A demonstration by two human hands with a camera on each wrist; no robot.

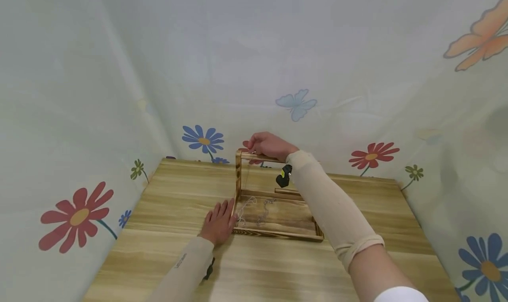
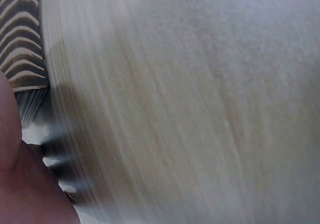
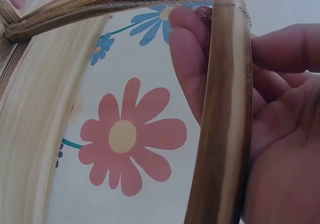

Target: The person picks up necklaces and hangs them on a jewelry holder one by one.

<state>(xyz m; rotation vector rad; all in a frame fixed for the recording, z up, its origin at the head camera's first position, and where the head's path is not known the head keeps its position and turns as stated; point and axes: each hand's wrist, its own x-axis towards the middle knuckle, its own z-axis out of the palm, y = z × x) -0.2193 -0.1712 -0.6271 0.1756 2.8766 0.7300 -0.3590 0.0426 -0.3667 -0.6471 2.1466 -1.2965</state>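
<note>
A wooden jewelry stand (image 1: 278, 236) with a shallow tray and a raised top bar (image 3: 225, 99) stands on the table. At the bar's left end, my right hand (image 1: 271, 145) has its fingers curled around from behind and the thumb in front. A thin silver chain necklace (image 3: 240, 7) loops over the bar, its strand running along the side post; my right fingertips are right at it. My left hand (image 1: 218, 222) lies with extended fingers against the tray's left side, thumb by the rim. In the tray lie silver chains (image 1: 263, 211).
The wood-grain table (image 1: 186, 183) extends around the stand. Behind it and at both sides hangs a pale curtain (image 1: 246, 72) printed with flowers and butterflies. A thin wooden strip (image 1: 285, 191) runs along the back of the tray.
</note>
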